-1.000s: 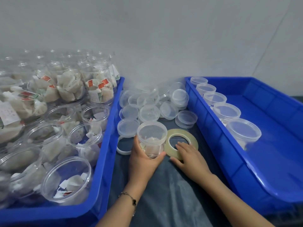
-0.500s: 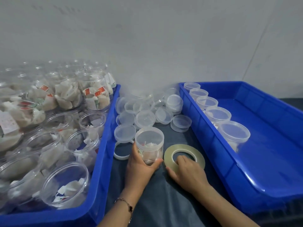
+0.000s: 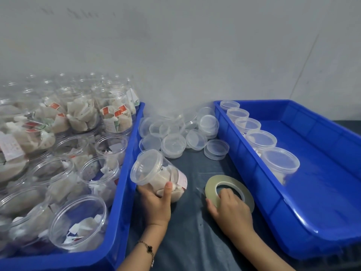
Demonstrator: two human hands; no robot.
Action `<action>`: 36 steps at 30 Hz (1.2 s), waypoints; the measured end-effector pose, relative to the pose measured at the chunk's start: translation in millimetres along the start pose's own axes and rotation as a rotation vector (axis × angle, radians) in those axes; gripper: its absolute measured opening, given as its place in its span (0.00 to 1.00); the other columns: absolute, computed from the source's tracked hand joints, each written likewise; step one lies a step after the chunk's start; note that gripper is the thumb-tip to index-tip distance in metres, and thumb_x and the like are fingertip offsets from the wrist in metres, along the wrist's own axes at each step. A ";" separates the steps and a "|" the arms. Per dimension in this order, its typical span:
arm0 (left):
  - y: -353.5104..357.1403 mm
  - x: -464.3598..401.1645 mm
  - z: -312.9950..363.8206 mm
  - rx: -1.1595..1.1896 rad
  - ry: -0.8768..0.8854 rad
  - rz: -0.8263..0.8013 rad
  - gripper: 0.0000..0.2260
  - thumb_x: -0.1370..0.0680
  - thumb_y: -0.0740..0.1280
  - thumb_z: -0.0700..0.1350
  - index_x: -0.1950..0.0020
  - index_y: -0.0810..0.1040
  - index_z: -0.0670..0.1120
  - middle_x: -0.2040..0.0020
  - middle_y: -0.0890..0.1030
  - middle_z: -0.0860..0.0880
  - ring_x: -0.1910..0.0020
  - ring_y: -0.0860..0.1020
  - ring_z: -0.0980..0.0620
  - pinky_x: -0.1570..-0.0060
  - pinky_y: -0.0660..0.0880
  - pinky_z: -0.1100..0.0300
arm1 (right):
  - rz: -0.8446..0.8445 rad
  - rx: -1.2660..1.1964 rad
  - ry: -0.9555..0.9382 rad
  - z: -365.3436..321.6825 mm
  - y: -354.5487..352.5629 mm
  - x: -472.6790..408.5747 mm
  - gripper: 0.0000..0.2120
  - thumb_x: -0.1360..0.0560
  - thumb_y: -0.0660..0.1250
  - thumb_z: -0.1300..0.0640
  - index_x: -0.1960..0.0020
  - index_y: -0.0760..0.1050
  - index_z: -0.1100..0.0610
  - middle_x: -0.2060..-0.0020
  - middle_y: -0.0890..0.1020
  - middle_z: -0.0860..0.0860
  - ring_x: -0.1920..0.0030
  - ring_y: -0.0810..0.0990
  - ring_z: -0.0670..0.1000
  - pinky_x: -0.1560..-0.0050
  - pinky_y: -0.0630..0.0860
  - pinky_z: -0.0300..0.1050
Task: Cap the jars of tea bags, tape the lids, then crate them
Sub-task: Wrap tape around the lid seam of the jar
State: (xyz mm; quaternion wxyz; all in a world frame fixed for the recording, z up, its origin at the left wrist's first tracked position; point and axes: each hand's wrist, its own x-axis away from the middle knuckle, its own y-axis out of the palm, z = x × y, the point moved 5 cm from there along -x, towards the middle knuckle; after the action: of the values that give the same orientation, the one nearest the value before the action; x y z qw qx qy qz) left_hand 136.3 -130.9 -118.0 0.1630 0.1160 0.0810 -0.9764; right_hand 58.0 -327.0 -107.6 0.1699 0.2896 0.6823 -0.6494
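The left hand (image 3: pixel 156 204) grips a capped jar of tea bags (image 3: pixel 159 175) from below, thumb up across its clear wall, and has it tipped well over so that the lid (image 3: pixel 146 167) faces up and to the left, toward the crate of uncapped jars (image 3: pixel 125 192), while the base points down and to the right. That puts the jar's long axis on a slant running from upper left to lower right, and the lid's rim, where the tape has to go, sits on the side away from the tape. The roll of clear tape (image 3: pixel 229 189) lies flat on the dark cloth (image 3: pixel 195 241) just to the right of the jar, between it and the blue crate on the right (image 3: pixel 254 173), where five capped jars (image 3: pixel 280 163) stand in a row along the near wall. The right hand (image 3: pixel 230 210) is on the roll's near edge, fingers (image 3: pixel 227 193) curled over the ring toward its hole and thumb against the outer rim, so it looks to be grasping the roll, though it has not lifted it. A short loose tail of tape seems to stick out at the roll's left, toward the jar; it is too faint to be sure. To my eye the right hand is the one placed to bring the tape across, and the jar would need turning so the lid's rim meets it. A heap of spare lids (image 3: pixel 173 142) lies behind, near the wall.
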 end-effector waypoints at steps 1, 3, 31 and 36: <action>0.8 -0.3 0.4 -0.033 -0.015 -0.009 0.51 0.38 0.61 0.76 0.37 0.65 0.31 0.42 0.76 0.33 0.44 0.76 0.37 0.46 0.74 0.48 | 0.005 -0.004 -0.001 -0.1 -0.9 0.0 0.22 0.42 0.81 0.49 0.70 0.69 0.59 0.75 0.72 0.52 0.77 0.73 0.54 0.81 0.64 0.41; 4.3 0.8 0.9 -0.113 -0.029 -0.041 0.52 0.38 0.65 0.73 0.33 0.62 0.32 0.41 0.75 0.33 0.44 0.76 0.36 0.46 0.74 0.50 | 0.034 -0.025 -0.002 -0.5 -6.0 0.0 0.21 0.39 0.79 0.49 0.70 0.69 0.59 0.75 0.71 0.53 0.77 0.73 0.54 0.81 0.64 0.41; 4.6 57.8 64.1 0.004 0.077 -0.483 0.10 0.28 0.74 0.40 0.63 0.80 0.55 0.64 0.82 0.60 0.62 0.80 0.62 0.61 0.72 0.74 | -0.208 -0.383 0.162 -11.4 -65.3 30.3 0.11 0.30 0.70 0.44 0.60 0.73 0.50 0.67 0.75 0.45 0.67 0.74 0.44 0.66 0.74 0.42; -4.5 51.8 74.8 -0.095 0.294 -0.423 0.04 0.32 0.76 0.38 0.63 0.84 0.46 0.65 0.82 0.56 0.63 0.79 0.60 0.59 0.74 0.66 | -0.417 -0.178 0.183 -17.5 -54.0 24.9 0.20 0.28 0.49 0.29 0.51 0.63 0.45 0.59 0.77 0.43 0.58 0.77 0.43 0.60 0.71 0.40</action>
State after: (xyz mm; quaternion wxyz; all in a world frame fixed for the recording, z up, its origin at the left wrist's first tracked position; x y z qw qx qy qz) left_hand 72.1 -156.8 -58.7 -0.0532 0.2293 0.1720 -0.9566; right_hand 8.0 -304.8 -78.5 -0.0053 0.1841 0.7945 -0.5787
